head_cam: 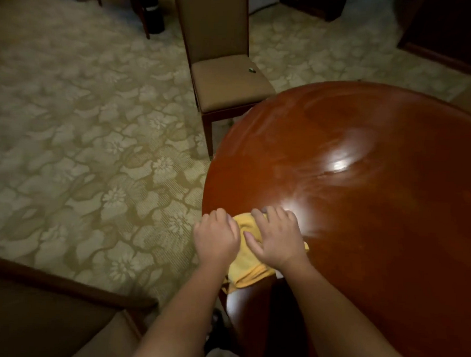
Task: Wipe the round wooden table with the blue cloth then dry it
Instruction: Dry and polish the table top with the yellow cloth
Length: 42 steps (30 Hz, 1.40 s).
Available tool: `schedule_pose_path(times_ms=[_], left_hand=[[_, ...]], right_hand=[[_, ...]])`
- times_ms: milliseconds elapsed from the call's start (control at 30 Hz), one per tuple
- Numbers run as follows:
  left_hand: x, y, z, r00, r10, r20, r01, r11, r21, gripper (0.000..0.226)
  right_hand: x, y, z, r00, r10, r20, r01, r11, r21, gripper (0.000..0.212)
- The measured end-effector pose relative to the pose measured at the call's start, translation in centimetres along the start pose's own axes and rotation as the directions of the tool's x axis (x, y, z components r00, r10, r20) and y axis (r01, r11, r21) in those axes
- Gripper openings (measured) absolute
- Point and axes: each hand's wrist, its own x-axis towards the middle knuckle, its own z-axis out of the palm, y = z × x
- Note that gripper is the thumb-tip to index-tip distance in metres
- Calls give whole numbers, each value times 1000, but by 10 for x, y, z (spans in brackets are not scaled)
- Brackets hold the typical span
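The round wooden table (365,185) fills the right half of the view, glossy reddish brown with faint smear marks and a bright light reflection. A yellow cloth (247,269) lies crumpled on the table's near left edge, part of it hanging over the rim. My left hand (216,238) rests at the rim with fingers curled on the cloth's left side. My right hand (276,239) presses flat on top of the cloth, fingers spread. No blue cloth is visible.
A tan upholstered chair (226,79) stands against the table's far left edge, with a small dark object (251,69) on its seat. Another seat (44,318) sits at bottom left. Patterned carpet (80,143) covers the floor. Dark furniture lines the back.
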Motion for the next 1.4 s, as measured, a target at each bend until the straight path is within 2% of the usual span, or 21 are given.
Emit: schedule_pose_path(times_ms=[300,533,733,933,1233,1400], left_hand=[[-104,38,-27,999,-6,53,4,999,35,29],[-111,48,-27,999,15,36,-17,998,56,29],[-78,48,-10,997,79,8,-80,994,68,26],[-31,50,10,997,81,14,-82,996,41,26],[75,66,47,980,198,-21,-197,980,40,29],[94,73,54,975,224,-7,-223,973,57,30]], right_hand=[[-110,3,-23,1000,-30,-10,30,1000,6,46],[-122,11,-26,998,-42,-41,43,999,6,43],[-96,25,-19,999,-10,-47,9,1000,-16,45],[-48,45,-11,998,-10,-54,8,1000,-29,45],[37,86,-1,987,108,-116,-119,989,-88,49],[50,97,1,984,133,-119,-146,984,-102,49]])
